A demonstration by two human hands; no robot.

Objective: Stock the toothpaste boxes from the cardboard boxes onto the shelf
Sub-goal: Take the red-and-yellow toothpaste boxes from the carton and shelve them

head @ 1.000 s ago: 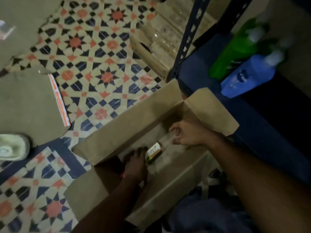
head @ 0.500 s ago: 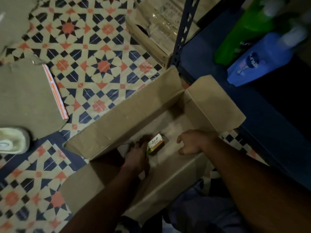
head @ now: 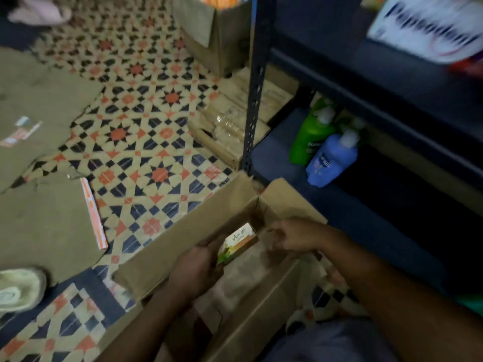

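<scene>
An open cardboard box (head: 183, 236) stands on the tiled floor beside a dark metal shelf (head: 366, 218). My left hand (head: 194, 270) grips a small toothpaste box (head: 239, 242) with green and orange print, lifted above the carton's bottom. My right hand (head: 292, 235) hovers over the carton's far end with its fingers loosely curled and nothing in them, a short gap from the toothpaste box. A white pack printed Pepsodent (head: 428, 27) lies blurred on an upper shelf board.
A green bottle (head: 311, 134) and a blue bottle (head: 332, 160) stand on the lowest shelf board. Flattened cardboard (head: 44, 205) covers the floor at left. Another carton (head: 214, 35) and a tray of wrapped packs (head: 235, 126) sit by the shelf post (head: 257, 82). A slipper (head: 18, 288) lies at lower left.
My left hand has raised the toothpaste box higher in the carton. My right hand has lifted off the carton's bottom. The camera has tilted up, and upper shelf boards have come into view.
</scene>
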